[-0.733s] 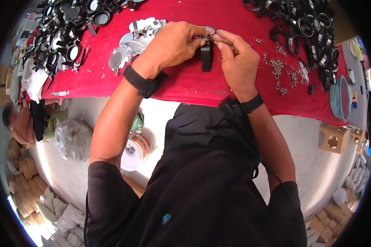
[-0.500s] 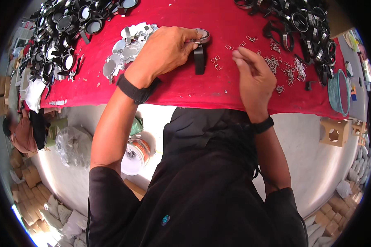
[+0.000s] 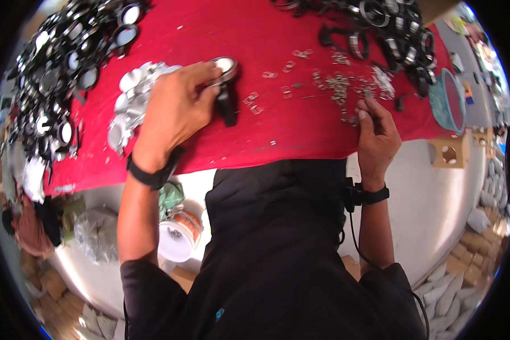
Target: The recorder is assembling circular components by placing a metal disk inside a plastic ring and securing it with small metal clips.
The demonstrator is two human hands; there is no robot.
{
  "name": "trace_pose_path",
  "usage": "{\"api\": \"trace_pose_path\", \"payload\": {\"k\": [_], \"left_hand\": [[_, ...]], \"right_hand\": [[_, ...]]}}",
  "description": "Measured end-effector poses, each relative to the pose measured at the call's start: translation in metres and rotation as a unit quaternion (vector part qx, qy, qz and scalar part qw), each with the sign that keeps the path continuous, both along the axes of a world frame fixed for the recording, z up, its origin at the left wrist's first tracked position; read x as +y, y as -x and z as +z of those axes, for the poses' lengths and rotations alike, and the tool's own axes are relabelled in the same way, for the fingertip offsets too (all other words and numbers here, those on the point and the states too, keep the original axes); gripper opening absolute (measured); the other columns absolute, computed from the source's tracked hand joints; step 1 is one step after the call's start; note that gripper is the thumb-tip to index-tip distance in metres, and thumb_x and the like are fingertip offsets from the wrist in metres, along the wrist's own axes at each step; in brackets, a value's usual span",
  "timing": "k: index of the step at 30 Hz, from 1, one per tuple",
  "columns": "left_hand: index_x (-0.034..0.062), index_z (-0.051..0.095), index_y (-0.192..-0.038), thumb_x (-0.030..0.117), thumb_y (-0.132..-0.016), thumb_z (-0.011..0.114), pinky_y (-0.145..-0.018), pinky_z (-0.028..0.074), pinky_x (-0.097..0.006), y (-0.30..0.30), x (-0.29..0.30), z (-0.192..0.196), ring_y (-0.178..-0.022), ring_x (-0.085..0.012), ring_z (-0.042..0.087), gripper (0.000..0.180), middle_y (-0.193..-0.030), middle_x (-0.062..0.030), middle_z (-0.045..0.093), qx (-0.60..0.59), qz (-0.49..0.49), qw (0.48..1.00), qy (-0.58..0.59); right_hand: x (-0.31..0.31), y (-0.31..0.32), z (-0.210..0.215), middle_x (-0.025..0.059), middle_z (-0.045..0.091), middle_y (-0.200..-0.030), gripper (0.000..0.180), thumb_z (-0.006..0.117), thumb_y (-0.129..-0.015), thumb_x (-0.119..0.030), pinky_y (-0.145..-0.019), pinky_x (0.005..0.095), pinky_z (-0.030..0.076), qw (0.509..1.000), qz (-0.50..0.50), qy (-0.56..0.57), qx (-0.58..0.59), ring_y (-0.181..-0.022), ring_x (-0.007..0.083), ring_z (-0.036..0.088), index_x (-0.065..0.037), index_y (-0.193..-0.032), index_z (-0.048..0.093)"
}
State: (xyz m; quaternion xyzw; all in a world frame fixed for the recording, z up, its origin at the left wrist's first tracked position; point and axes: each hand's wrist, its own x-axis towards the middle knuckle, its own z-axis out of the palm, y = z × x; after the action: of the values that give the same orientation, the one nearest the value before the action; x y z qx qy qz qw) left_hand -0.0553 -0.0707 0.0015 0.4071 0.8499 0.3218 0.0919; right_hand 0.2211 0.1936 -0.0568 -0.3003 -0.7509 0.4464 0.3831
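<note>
My left hand (image 3: 178, 105) is closed on the edge of a round metal-rimmed ring with a pale face (image 3: 228, 66). A black strap (image 3: 226, 107) hangs from that ring onto the red cloth. Beside my left wrist lies a heap of flat silver discs with tabs (image 3: 131, 82). My right hand (image 3: 378, 139) has thumb and forefinger pinched together at the near edge of a scatter of small wire clips (image 3: 338, 85); whatever is between its fingertips is too small to make out. A few loose clips (image 3: 253, 102) lie between the two hands.
Black-strapped rings are piled at the far left (image 3: 50, 79) and far right (image 3: 391, 34) of the red-covered table (image 3: 209, 28). A teal mesh hoop (image 3: 447, 102) leans at the right edge. Below stand a white bucket (image 3: 175, 243) and a cardboard box (image 3: 449, 153). Another person (image 3: 31, 226) is at left.
My right hand has moved right and nearer, over to the clip scatter, its fingers now pinched. My left hand keeps hold of the ring. The whole view has shifted.
</note>
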Motion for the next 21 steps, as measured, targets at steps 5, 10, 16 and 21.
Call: {"api": "trace_pose_path", "payload": {"k": [5, 10, 16, 21], "left_hand": [[0.0000, 0.082, -0.130, 0.002, -0.098, 0.075, -0.110, 0.060, -0.044, -0.002, 0.002, -0.001, -0.135, -0.0400, 0.074, 0.033, -0.136, -0.0212, 0.081, 0.021, -0.004, 0.999, -0.028], [-0.0018, 0.080, -0.137, -0.005, -0.101, 0.072, -0.124, 0.051, -0.044, -0.004, 0.001, 0.000, -0.142, -0.0364, 0.071, 0.038, -0.143, -0.0196, 0.079, 0.000, -0.016, 1.000, -0.020], [-0.0008, 0.080, -0.137, -0.005, -0.100, 0.073, -0.124, 0.051, -0.044, -0.005, 0.000, -0.001, -0.141, -0.0356, 0.072, 0.038, -0.143, -0.0189, 0.080, 0.008, 0.000, 1.000, -0.015], [-0.0009, 0.082, -0.132, -0.003, -0.098, 0.075, -0.116, 0.056, -0.042, -0.007, 0.003, -0.004, -0.131, -0.0351, 0.076, 0.034, -0.140, -0.0185, 0.081, -0.007, 0.018, 0.999, -0.048]], "right_hand": [[0.047, -0.017, 0.016, 0.0122, 0.085, -0.117, 0.026, 0.075, -0.105, 0.000, -0.095, 0.0315, 0.062, 0.984, -0.083, -0.132, -0.090, -0.104, 0.0181, 0.080, 0.000, -0.131, 0.080], [0.066, -0.021, 0.027, 0.0123, 0.082, -0.104, 0.017, 0.083, -0.099, -0.004, -0.080, 0.0340, 0.060, 0.960, -0.042, -0.149, -0.232, -0.086, 0.0220, 0.077, -0.001, -0.115, 0.084], [0.039, 0.011, 0.035, 0.0130, 0.079, -0.098, 0.016, 0.084, -0.093, -0.002, -0.078, 0.0387, 0.060, 0.966, 0.054, -0.176, -0.181, -0.085, 0.0277, 0.076, -0.002, -0.109, 0.084], [0.011, 0.056, 0.030, 0.0108, 0.075, -0.099, 0.015, 0.083, -0.092, -0.003, -0.080, 0.0427, 0.061, 0.939, 0.182, -0.252, -0.149, -0.094, 0.0332, 0.076, -0.005, -0.106, 0.083]]}}
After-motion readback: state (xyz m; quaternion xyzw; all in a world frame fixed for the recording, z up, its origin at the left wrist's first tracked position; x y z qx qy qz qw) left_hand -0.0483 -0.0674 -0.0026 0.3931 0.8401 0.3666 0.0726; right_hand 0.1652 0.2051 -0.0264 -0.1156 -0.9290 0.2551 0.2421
